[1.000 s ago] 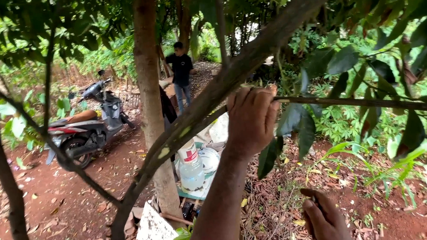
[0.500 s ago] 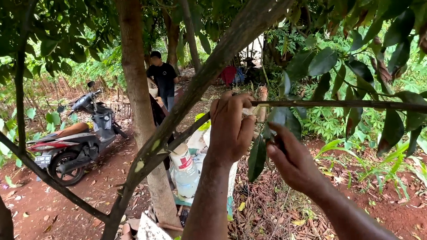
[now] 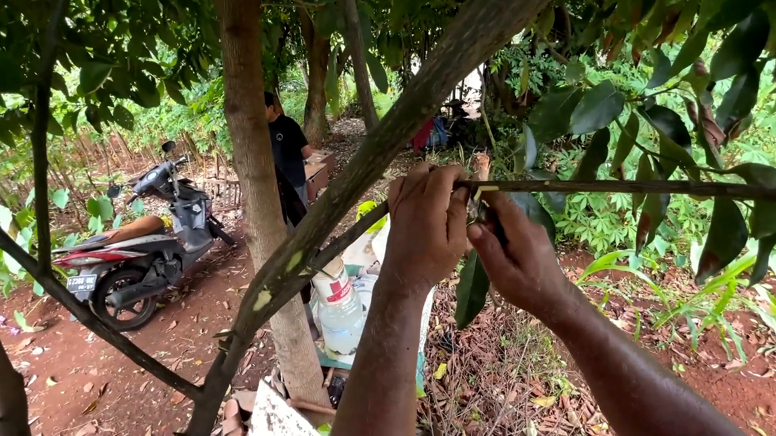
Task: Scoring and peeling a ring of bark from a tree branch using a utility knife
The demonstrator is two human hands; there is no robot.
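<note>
Thin branch [image 3: 637, 186]: runs level across the right centre of the frame, from the thick trunk fork out past the right edge; a pale, peeled patch shows just right of the left hand.
Left hand [image 3: 424, 225]: centre of frame, fingers [image 3: 444, 188] curled closed round the thin branch from above, as in the earlier frames.
Right hand [image 3: 521, 259]: just right of and below the left hand, touching it at the branch; fingers pinched on a small dark tool [image 3: 480, 212] held against the underside of the branch. What kind of tool it is cannot be told.
Change from earlier: a second ago the right hand hung low at the bottom edge; half a second ago it was rising below the branch; now it is at the branch beside the left hand.
Thick slanting limb [image 3: 375, 156]: crosses from lower left to upper right, with pale scars on its bark.
Hanging leaves [image 3: 473, 285]: dark green, below the branch between the two hands.
Plastic bottle [image 3: 340, 306]: clear, standing on the ground at the foot of the upright trunk [image 3: 254, 163], lower centre.
Scooter [image 3: 134, 247]: parked on red earth, left of centre.
Other person [image 3: 287, 157]: dark shirt, standing behind the trunk, upper centre.
</note>
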